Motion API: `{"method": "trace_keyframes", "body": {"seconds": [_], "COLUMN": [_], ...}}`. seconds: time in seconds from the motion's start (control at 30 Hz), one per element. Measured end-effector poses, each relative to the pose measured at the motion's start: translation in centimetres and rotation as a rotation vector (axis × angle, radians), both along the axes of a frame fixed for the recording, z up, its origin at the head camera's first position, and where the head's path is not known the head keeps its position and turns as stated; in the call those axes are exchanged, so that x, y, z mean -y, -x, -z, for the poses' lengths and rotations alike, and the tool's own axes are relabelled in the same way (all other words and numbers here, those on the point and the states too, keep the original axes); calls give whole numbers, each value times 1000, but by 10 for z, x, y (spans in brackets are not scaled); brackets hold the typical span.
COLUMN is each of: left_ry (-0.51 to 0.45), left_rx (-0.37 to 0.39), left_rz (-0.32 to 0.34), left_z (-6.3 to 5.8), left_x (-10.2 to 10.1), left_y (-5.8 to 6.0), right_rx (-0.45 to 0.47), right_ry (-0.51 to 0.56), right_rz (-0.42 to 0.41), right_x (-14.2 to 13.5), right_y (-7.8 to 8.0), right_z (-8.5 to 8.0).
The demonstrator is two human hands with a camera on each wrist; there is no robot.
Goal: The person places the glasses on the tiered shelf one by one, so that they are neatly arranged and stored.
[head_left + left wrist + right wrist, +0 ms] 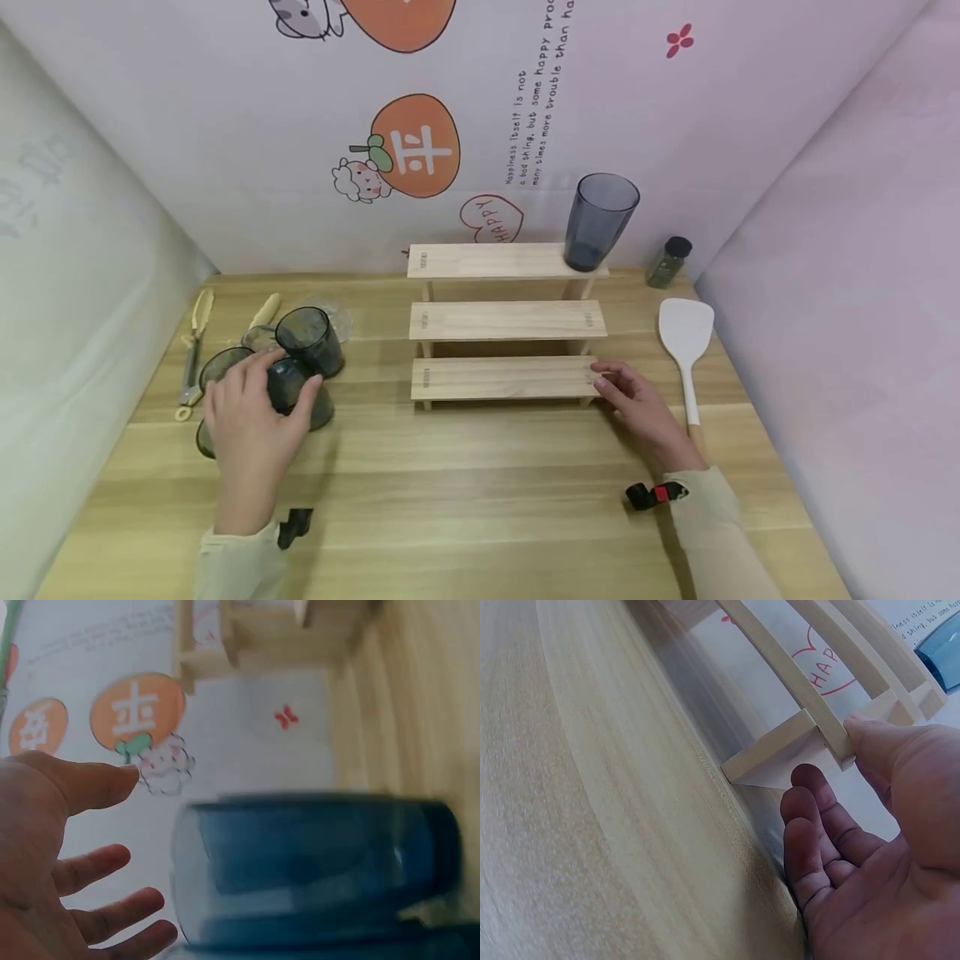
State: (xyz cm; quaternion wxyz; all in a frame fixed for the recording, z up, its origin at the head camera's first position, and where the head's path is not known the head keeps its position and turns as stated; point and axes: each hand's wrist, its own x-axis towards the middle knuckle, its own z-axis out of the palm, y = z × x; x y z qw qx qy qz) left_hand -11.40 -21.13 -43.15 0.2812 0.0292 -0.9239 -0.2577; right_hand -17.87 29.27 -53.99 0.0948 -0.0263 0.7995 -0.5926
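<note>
In the head view my left hand (251,417) is spread over a group of dark glass tumblers at the left, nearest one tumbler (321,408). The left wrist view shows the fingers of the left hand (82,847) apart from a bluish tumbler (322,862). Another tumbler (318,346) stands just behind. At the rack's right side, my right hand (641,408) pinches the end of the lowest step of a three-tier wooden rack (502,379). Its thumb is on the plank's end in the right wrist view, the other fingers (802,847) curled below. One tall tumbler (600,221) stands on the top tier's right end.
Tongs (192,354) lie at the far left, near a pale handle (266,310) partly behind the tumblers. A clear object (341,321) lies behind them. At the right are a white spatula (686,329) and a small black-capped jar (667,265). White printed sheets surround the table.
</note>
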Motion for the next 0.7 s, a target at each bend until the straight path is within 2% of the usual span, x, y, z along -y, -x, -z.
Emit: {"method": "trace_keyframes", "body": {"seconds": [0.1, 0.3, 0.53, 0.7], "left_ry": [43, 73, 112, 127], "left_rx": [63, 75, 129, 104], "left_rz": [-47, -46, -3, 43], "left_z": [6, 13, 13, 12], "left_x": [5, 9, 11, 14], "left_y": [-5, -4, 3, 5], "right_rx": [-10, -6, 4, 3], "right_ry": [-7, 2, 7, 4], "right_rz": [5, 16, 15, 13], "right_x": [-2, 0, 2, 1], "right_y": [0, -1, -1, -1], "right_z": [1, 0, -1, -2]}}
